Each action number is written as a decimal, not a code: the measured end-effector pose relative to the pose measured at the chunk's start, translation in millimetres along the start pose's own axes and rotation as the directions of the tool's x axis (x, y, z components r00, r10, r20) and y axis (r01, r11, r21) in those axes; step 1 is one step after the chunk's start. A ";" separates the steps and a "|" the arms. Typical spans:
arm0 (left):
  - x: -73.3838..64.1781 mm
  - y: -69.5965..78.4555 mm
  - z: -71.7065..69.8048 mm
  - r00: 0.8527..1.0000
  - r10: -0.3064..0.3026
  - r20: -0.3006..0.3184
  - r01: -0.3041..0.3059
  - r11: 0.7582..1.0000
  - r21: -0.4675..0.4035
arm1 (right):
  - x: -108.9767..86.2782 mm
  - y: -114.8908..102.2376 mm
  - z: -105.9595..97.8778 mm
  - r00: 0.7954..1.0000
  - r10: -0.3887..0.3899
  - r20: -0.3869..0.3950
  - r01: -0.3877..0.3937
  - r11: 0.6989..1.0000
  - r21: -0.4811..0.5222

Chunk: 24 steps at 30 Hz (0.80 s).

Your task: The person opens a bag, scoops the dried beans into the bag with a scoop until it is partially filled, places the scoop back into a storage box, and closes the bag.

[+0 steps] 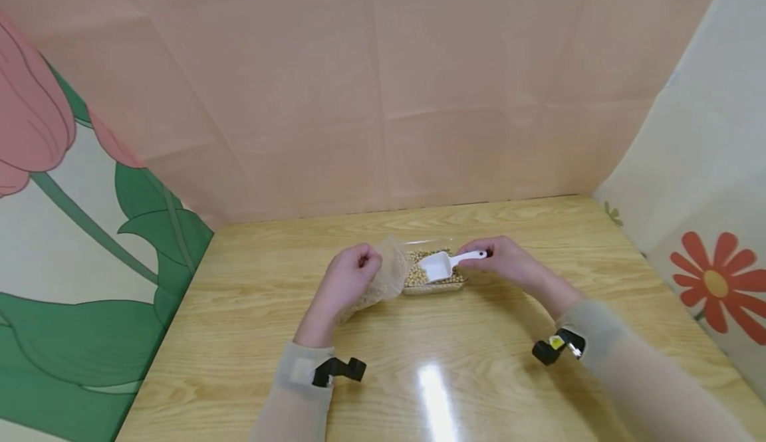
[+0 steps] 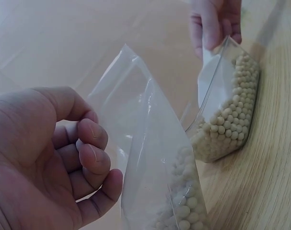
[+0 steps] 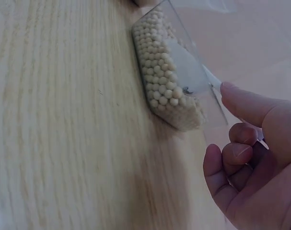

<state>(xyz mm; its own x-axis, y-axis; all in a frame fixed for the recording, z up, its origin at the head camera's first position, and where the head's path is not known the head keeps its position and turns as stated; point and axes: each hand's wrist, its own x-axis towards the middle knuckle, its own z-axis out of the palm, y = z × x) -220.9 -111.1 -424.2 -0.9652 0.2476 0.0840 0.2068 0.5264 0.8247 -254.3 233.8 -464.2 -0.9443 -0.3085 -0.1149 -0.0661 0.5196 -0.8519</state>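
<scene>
A clear plastic box full of pale round beans, likely soybeans, sits on the table. My right hand grips the handle of a white scoop, thumb laid along it in the right wrist view. The scoop's bowl rests among the beans inside the box. Just left of the box, my left hand holds the upper edge of a clear plastic bag with curled fingers. More beans lie in the bottom of the bag, which stands close against the box's left end.
The wood-grain table reaches back to a plain pink sheet. Flower-printed walls stand on the left and right. A black wrist camera is strapped to each forearm.
</scene>
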 end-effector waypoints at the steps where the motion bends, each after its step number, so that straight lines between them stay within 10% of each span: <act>1: 0.2 -0.4 0.1 1.000 0.001 -0.003 -0.001 1.000 0.000 | -0.2 0.4 1.2 1.000 -0.001 0.001 0.001 1.000 0.013; 24: 1.4 -3.0 1.0 1.000 0.018 -0.021 -0.017 1.000 0.014 | 10.8 11.0 20.1 0.998 0.065 -0.009 -0.064 0.991 0.120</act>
<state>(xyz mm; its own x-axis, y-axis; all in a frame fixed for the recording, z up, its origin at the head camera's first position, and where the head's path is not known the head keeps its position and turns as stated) -222.7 -111.5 -427.1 -0.9646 0.2397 0.1102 0.2257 0.5337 0.8150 -258.7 220.1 -485.1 -0.9494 -0.2667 -0.1656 0.0334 0.4386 -0.8980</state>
